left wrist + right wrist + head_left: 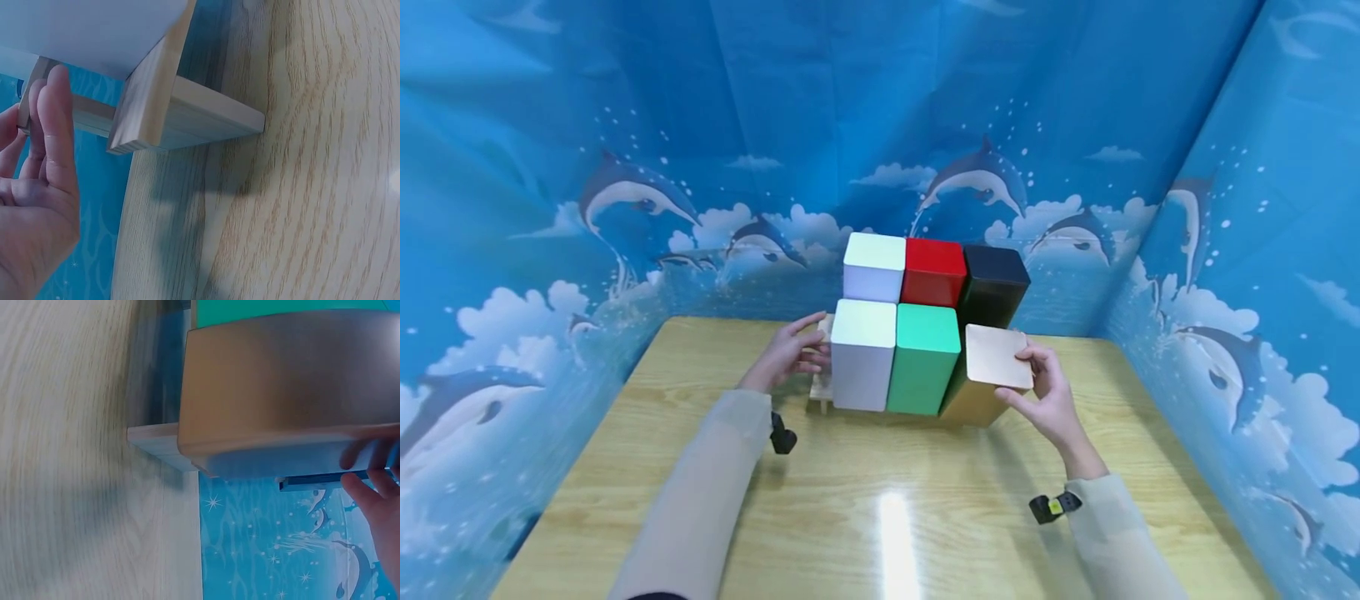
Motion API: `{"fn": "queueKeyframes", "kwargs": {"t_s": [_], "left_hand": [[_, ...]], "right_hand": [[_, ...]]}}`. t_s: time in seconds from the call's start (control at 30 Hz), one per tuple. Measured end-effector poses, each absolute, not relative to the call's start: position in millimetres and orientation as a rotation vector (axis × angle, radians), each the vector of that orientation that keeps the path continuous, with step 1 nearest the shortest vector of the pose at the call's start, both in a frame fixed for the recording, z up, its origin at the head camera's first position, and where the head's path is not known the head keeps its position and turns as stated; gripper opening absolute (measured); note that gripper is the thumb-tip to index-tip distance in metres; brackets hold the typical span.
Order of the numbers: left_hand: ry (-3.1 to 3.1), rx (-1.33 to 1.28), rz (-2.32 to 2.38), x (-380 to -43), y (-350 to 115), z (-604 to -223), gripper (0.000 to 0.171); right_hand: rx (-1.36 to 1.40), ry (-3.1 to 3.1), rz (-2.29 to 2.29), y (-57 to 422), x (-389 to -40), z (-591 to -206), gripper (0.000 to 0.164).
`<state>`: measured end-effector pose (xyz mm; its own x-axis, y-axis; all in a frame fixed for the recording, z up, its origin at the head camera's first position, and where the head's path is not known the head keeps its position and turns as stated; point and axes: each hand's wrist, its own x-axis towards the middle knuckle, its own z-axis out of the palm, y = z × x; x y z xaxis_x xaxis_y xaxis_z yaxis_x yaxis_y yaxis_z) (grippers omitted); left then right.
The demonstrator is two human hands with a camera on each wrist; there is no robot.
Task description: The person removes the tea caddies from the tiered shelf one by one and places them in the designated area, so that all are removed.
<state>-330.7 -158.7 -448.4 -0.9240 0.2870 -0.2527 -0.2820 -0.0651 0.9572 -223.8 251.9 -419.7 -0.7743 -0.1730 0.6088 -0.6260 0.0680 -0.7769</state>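
Note:
Six tall, smooth boxes with rounded corners stand in two rows. In front are a white box (863, 358), a green box (925, 358) and a gold box (998, 357). Behind them are another white box (874, 267), a red box (934, 271) and a black box (995, 283). Under the front row shows a low slatted wooden stand (144, 100). My left hand (788, 354) grips its left end, fingers on either side of a slat. With my right hand (1047, 390) I hold the upper right corner of the gold box, fingers along its side.
The boxes stand on a wood-grain table (827, 500) toward its back edge. A blue dolphin-print curtain (820, 125) hangs behind and along both sides. Glare shows on the tabletop in front.

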Motion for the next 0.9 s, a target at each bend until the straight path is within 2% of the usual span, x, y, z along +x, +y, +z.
{"fn": "queueKeyframes", "kwargs": {"t_s": [0.47,0.9], "left_hand": [[1.924,-0.024,2.07,-336.2,-152.8,-463.7,0.05],[1.944,-0.039,2.069,-337.9,-153.6,-466.4,0.051]], "right_hand": [[0.606,-2.027,1.689,257.3,-197.5,-416.8,0.05],[0.698,-1.948,1.702,262.4,-176.3,-411.8,0.049]]}}
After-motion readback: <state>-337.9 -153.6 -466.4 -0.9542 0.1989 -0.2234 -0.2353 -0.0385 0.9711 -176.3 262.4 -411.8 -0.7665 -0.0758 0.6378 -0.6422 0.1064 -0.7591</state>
